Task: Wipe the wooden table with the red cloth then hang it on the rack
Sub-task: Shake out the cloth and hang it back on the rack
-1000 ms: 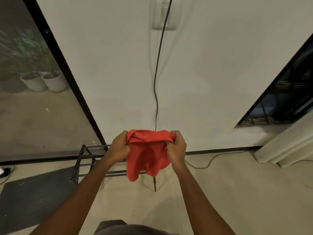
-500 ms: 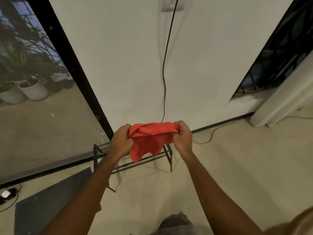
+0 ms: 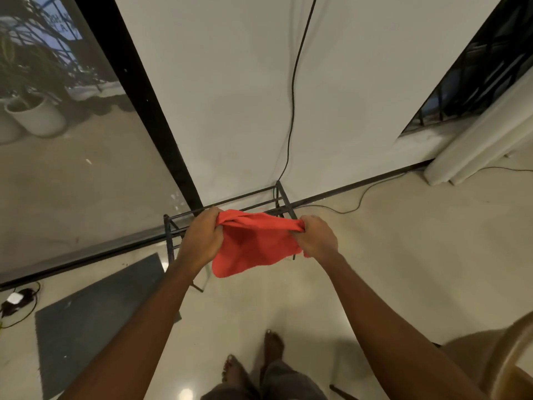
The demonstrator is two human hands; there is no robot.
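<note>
red cloth (image 3: 253, 246): top edge bunched, gripped by left hand (image 3: 202, 238) and right hand (image 3: 317, 236), lower part hanging loose | rack (image 3: 230, 201): low black metal-bar frame, on floor against wall, just behind cloth

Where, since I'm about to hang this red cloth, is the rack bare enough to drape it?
On the rack, the back top rail is bare from the left hand to the corner post below the wall cable. The front rails are crowded: the red cloth, stretched between left and right hand, hides them.
</note>
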